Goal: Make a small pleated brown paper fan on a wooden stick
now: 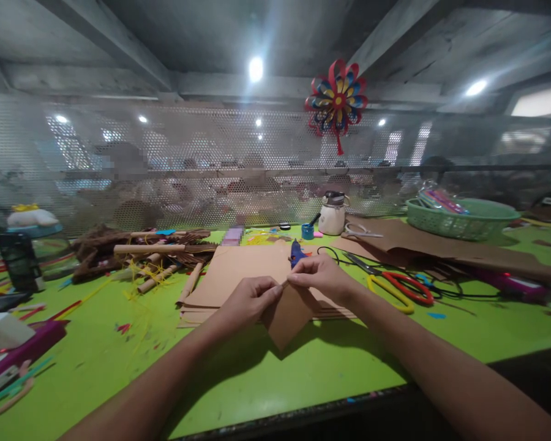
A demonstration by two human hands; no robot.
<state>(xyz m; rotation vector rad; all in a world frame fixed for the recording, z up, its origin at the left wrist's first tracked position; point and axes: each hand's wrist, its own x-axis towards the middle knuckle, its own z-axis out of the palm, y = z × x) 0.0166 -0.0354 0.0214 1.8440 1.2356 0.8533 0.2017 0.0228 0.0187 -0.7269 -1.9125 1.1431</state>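
Observation:
Both hands meet over the front of the table, pinching the upper edge of a piece of brown kraft paper (288,318). My left hand (252,298) has thumb and fingers closed on the edge from the left. From the right, my right hand (324,278) pinches the same edge, which looks narrowly rolled or folded between the fingertips. The sheet hangs down with a pointed corner toward me. Behind it lies a stack of brown paper sheets (229,266). A blue glue gun (297,252) rests just beyond my right hand, partly hidden by it.
Scissors with red and yellow handles (408,289) and black cables lie at right, near a green basket (463,222). Rolled paper tubes (151,249) and yellow shreds are at left. A white jug (332,215) stands at the back before a perforated screen (202,184). Purple power strips (37,343) sit at both sides.

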